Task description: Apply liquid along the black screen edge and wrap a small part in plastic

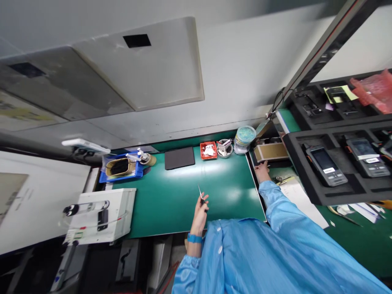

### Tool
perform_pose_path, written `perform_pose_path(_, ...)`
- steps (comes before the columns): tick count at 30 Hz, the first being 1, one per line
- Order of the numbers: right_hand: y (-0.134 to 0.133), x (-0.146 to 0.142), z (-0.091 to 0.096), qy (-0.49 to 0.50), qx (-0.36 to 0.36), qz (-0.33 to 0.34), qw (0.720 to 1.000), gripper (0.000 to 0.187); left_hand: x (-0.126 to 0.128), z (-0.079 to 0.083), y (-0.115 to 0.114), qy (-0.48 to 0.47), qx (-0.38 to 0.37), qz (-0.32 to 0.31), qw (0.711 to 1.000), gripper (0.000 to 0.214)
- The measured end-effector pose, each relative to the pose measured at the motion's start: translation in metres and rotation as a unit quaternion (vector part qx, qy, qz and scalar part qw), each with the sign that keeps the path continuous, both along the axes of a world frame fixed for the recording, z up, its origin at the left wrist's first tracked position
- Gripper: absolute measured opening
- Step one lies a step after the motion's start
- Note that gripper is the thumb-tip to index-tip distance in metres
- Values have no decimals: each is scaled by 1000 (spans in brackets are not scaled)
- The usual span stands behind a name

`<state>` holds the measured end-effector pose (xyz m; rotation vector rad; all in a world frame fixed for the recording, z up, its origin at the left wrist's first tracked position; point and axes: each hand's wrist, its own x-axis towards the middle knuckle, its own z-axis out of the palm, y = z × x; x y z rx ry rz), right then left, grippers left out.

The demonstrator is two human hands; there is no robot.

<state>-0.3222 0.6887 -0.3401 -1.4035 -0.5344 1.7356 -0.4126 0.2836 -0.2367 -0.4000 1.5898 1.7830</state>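
Note:
In the head view my left hand (200,212) is closed around the black handles of slim pointed scissors (201,195), whose metal blades point up and away over the green mat (159,204). My right hand (262,172) reaches to the back right, beside a long cardboard box (271,152) lying in a dark recess. Its fingers look spread at the near edge of that box; whether they touch it I cannot tell. Below the right forearm lies a white paper (298,200) with a metal clip (280,180) at its top.
Along the back stand a black flat pad (179,158), a red tray (208,156), a white bowl (224,154) and a clear jar (244,139). A blue bin (137,170) and white machine (122,212) are left. Black foam trays with handheld devices (326,163) overhang the right side.

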Motion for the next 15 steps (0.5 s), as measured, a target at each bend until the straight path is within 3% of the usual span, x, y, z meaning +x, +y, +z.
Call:
perform_pose_path(7, 10, -7, -8, -62, -3, -6, 998, 36, 2, -1, -1, -4, 8, -28, 1000, 68)
perform_pose_path(15, 8, -3, -11, -86, 114, 59, 988, 53, 1, -3, -1, 0, 6, -35, 999, 68)
